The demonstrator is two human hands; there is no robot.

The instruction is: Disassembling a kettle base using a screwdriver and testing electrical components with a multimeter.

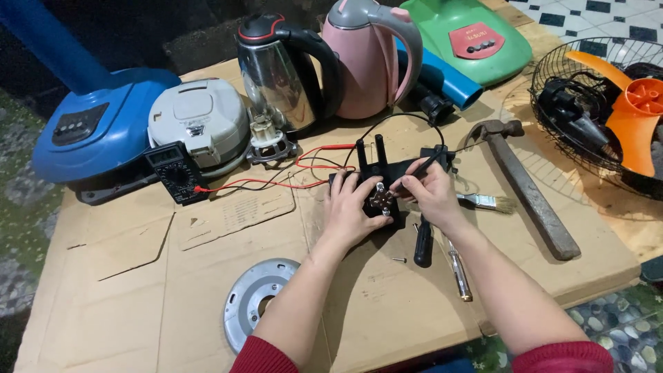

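Hands working at counter [138, 276]: left hand [349, 207] w/ fingers clenched on black plastic part [373, 181] at centre, right hand [431, 193] grasping black probe [423, 168], touching metal contact [381, 197]; tip probably wants steady, light pressure.

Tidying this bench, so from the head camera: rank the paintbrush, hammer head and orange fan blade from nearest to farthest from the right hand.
From the right hand:
1. Paintbrush, just to its right on the cardboard.
2. Hammer head, farther up and right.
3. Orange fan blade, at the far right edge, inside the wire guard.
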